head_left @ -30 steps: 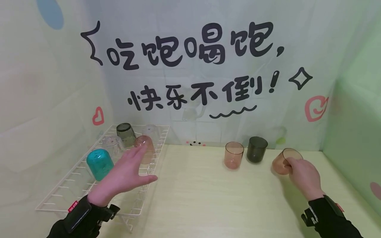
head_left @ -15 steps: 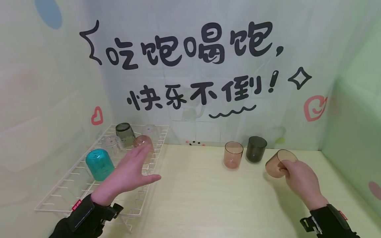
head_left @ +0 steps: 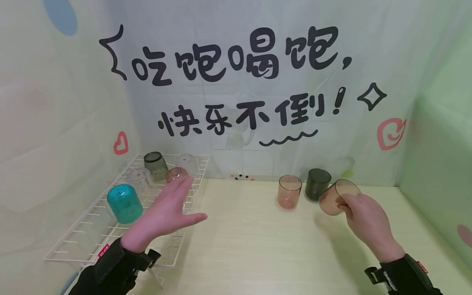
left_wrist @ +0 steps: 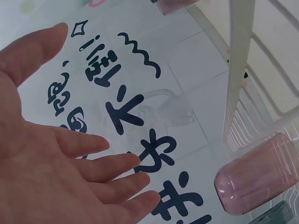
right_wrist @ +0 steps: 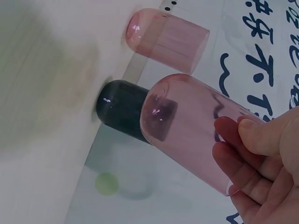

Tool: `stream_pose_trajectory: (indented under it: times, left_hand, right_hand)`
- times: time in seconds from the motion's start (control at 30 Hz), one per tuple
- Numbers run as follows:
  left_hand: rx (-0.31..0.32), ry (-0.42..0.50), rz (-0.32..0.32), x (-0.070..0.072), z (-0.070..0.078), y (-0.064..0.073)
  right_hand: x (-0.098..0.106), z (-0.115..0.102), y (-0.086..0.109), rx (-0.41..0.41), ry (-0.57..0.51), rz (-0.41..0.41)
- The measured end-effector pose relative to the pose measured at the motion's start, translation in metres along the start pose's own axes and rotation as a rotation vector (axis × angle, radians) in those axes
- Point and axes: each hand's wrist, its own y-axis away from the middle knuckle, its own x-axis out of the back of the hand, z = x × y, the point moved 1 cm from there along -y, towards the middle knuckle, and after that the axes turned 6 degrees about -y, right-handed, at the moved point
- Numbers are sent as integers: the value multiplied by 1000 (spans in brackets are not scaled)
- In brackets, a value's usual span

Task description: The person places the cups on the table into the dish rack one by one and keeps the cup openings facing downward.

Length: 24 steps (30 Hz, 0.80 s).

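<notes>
My right hand (head_left: pixel 368 221) pinches a clear pink glass (head_left: pixel 330 200) near its rim, thumb on one side and fingers on the other. The glass tilts, its mouth toward the upper right, above the table beside a dark grey glass (head_left: pixel 318 184). In the right wrist view the held pink glass (right_wrist: pixel 182 126) overlaps the dark glass (right_wrist: pixel 122 109). My left hand (head_left: pixel 166 215) hangs over the wire rack with thumb and fingers spread, holding nothing. Nearest its fingers an upside-down pink glass (head_left: pixel 178 173) stands on the rack, partly hidden by the hand.
Another pink glass (head_left: pixel 289 192) stands upright left of the dark one. On the white wire rack (head_left: pixel 167 262) are upside-down glasses: teal (head_left: pixel 124 203), grey (head_left: pixel 155 166) and clear ones (head_left: pixel 141 180). A printed backdrop (head_left: pixel 239 82) rises behind the pale table (head_left: pixel 250 246), with a green side (head_left: pixel 439 155) at right.
My right hand has carried the tilted pink glass left, closer to the dark glass. My left hand has shifted slightly right over the rack, its fingers still spread.
</notes>
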Motion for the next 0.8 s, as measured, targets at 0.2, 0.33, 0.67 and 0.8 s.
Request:
stream_pose_trajectory:
  times: [0.2,0.33,0.67,0.8]
  left_hand:
    - [-3,26,19,-3,5,-3]
    - [-5,43,28,-3,9,-5]
    - [-27,96,58,-4,22,-10]
    - [-37,112,73,-3,27,-12]
  right_hand:
    - [4,-10,-7,20,-19,23]
    - [7,-19,-13,42,-53,52]
    - [5,-41,-27,73,-112,74]
    - [6,-48,-31,59,-166,81]
